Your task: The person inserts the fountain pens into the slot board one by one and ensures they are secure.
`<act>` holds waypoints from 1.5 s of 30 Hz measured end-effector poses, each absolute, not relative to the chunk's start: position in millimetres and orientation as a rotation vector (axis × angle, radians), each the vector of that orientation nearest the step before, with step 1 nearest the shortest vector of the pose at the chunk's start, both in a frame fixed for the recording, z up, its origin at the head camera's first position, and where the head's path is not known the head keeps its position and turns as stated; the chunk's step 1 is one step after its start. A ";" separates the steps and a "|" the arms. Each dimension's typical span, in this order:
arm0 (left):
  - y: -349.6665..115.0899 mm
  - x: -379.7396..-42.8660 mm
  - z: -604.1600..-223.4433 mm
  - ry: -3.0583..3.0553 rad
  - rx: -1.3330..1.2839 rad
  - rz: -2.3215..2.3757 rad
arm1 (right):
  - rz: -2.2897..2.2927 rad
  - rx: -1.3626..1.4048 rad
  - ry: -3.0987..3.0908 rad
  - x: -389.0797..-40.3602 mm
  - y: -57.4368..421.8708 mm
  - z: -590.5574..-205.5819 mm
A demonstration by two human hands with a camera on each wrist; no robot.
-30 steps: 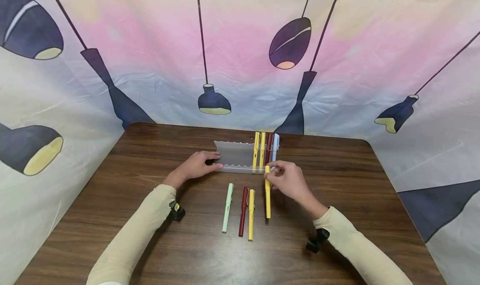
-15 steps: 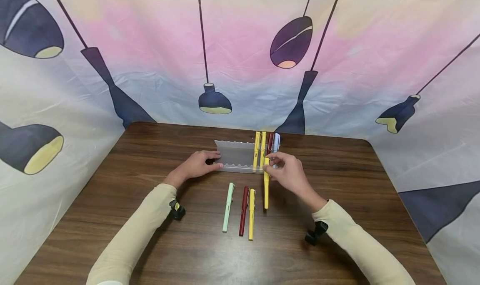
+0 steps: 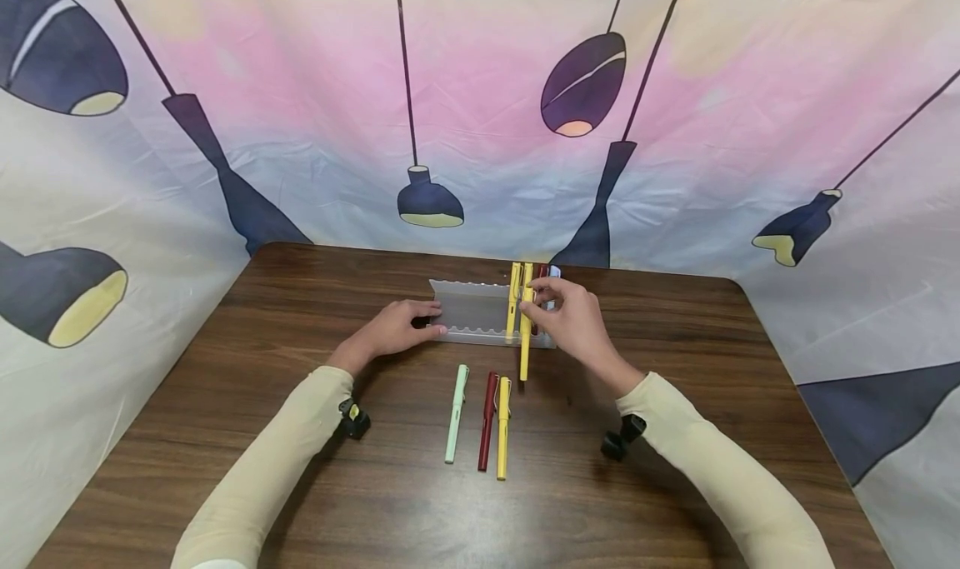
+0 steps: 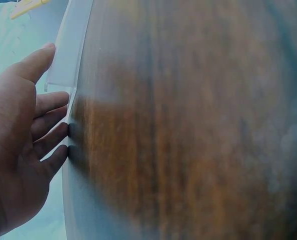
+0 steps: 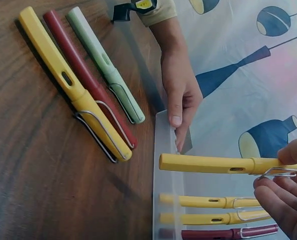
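Observation:
My right hand (image 3: pixel 579 323) pinches a yellow pen (image 5: pixel 203 163) by its clip end, above the right part of a clear notched pen tray (image 3: pixel 471 311). In the tray lie two yellow pens (image 5: pixel 203 201), a dark red pen (image 5: pixel 228 233) and a light blue pen (image 3: pixel 555 272), partly hidden by that hand. At the tray's left end my left hand (image 3: pixel 392 327) rests with fingers extended, thumb at the near edge. Nearer me on the table lie a light green pen (image 3: pixel 456 415), a dark red pen (image 3: pixel 487 423) and a yellow pen (image 3: pixel 503 429).
The brown wooden table (image 3: pixel 360 494) has rounded far corners. A cloth backdrop (image 3: pixel 480 77) printed with hanging lamps stands behind it and along both sides. Each wrist carries a small black camera (image 3: pixel 355 419).
My right hand has moved away from me and slightly left, bringing the yellow pen from in front of the tray to over it. The left hand stays at the tray's end.

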State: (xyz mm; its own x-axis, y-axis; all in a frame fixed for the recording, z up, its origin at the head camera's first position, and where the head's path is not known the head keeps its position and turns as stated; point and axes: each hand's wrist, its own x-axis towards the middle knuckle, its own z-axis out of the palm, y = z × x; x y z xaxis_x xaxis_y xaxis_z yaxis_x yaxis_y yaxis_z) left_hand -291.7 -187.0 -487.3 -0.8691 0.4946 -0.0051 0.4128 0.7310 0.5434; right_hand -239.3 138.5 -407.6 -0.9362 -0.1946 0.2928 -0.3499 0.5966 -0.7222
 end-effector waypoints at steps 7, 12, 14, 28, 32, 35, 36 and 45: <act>-186.3 -290.4 -485.2 2.780 0.727 0.813 | 1.229 0.482 -2.592 -252.9 129.1 -402.1; -185.8 -289.0 -483.3 2.776 0.722 0.820 | 1.221 0.501 -2.544 -261.0 122.0 -399.4; -185.7 -288.1 -482.5 2.775 0.724 0.826 | 1.220 0.501 -2.534 -263.8 119.8 -399.9; -186.8 -290.9 -486.2 2.776 0.730 0.826 | 1.202 0.457 -2.462 -281.3 107.6 -407.7; -187.3 -292.3 -488.1 2.778 0.724 0.822 | 1.208 0.450 -2.445 -284.7 104.3 -411.0; -187.6 -292.6 -488.2 2.775 0.723 0.822 | 1.216 0.447 -2.437 -286.4 102.0 -414.1; -187.7 -292.5 -487.8 2.774 0.720 0.822 | 1.219 0.447 -2.436 -286.9 101.2 -415.2; -187.0 -290.2 -485.2 2.779 0.722 0.821 | 1.222 0.452 -2.441 -287.9 97.9 -425.4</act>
